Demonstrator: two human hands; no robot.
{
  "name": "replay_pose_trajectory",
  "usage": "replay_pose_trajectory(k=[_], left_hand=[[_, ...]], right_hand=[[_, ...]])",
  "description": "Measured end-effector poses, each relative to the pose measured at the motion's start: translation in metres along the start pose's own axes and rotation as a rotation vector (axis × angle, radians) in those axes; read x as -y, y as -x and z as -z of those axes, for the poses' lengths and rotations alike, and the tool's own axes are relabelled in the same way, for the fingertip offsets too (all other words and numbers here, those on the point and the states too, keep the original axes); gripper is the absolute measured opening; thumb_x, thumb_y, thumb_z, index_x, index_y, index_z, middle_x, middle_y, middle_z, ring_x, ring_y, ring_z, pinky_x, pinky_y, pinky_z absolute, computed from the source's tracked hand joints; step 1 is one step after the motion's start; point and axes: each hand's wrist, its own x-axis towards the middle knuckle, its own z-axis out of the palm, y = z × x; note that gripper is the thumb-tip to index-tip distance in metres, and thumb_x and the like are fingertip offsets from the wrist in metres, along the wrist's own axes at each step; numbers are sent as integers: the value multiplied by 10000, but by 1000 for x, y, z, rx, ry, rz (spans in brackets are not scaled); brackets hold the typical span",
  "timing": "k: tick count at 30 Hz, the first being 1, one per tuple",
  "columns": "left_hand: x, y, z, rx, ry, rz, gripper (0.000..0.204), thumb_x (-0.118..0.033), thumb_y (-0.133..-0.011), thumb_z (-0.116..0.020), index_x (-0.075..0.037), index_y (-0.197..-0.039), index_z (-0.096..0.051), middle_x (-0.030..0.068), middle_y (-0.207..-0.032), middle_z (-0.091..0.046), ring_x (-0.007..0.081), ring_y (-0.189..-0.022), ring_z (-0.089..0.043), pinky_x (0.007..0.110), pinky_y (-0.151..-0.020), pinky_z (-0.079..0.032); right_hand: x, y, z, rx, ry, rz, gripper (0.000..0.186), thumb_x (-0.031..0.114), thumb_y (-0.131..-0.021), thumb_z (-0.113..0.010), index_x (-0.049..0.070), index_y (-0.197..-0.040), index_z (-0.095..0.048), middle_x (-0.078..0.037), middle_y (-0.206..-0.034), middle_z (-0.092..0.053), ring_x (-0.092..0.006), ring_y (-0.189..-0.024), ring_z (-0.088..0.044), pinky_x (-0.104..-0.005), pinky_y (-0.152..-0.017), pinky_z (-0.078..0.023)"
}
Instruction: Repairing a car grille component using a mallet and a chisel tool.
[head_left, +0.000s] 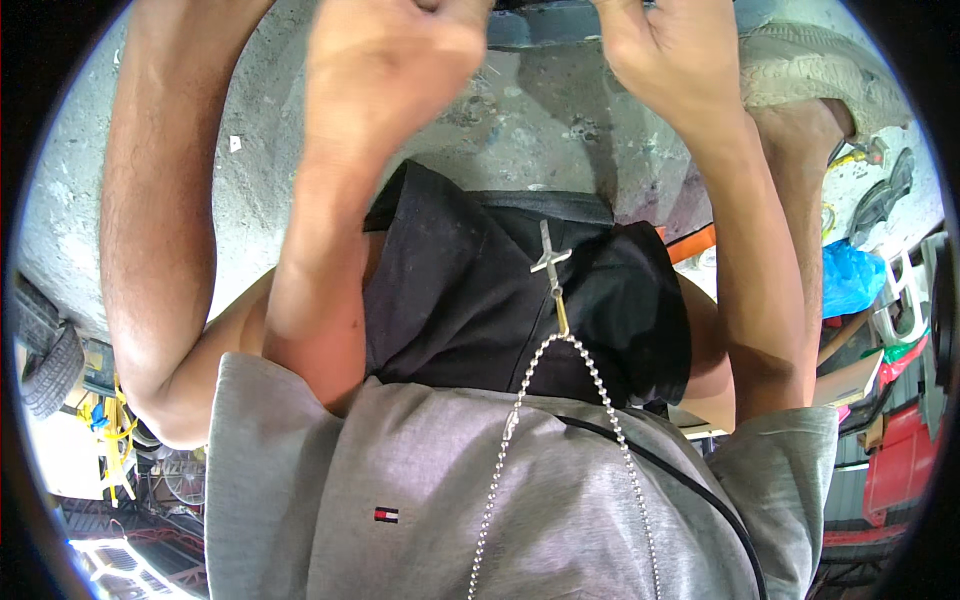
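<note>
Beyond the black shorts (450, 300), left hand (398, 58) and right hand (682, 52) sit apart, perhaps for steadier control; their grips I cannot tell.

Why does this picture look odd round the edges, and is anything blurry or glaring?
In the head view, the fisheye lens bends the rim and blackens the corners; there too, the left hand looks slightly soft; in that same head view, a lamp glares lower left and a shadow darkens the floor.
</note>
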Motion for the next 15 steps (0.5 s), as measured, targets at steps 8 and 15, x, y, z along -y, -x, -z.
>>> replay_pose_trajectory(k=[8, 15], left_hand=[[-36, -25, -6, -65, 19, -563, 196, -142, -950, -739, 21, -1054, -704, 23, -851, -697, 91, -834, -620, 242, -716, -499], [-2, -14, 5, -148, 34, -327, 106, -91, -991, -662, 5, -978, -703, 53, -854, -725, 113, -782, -662, 270, -716, -535]], right_hand=[[-10, -8, -7, 20, 67, 160, 78, 16, -970, -581, 6, -1034, -537, -254, -886, -589, -484, -844, -616, -471, -703, -490], [15, -12, 33, 208, 393, 179, 152, 9, -952, -573, -10, -1101, -601, -189, -941, -661, -398, -893, -659, -412, -801, -522]])
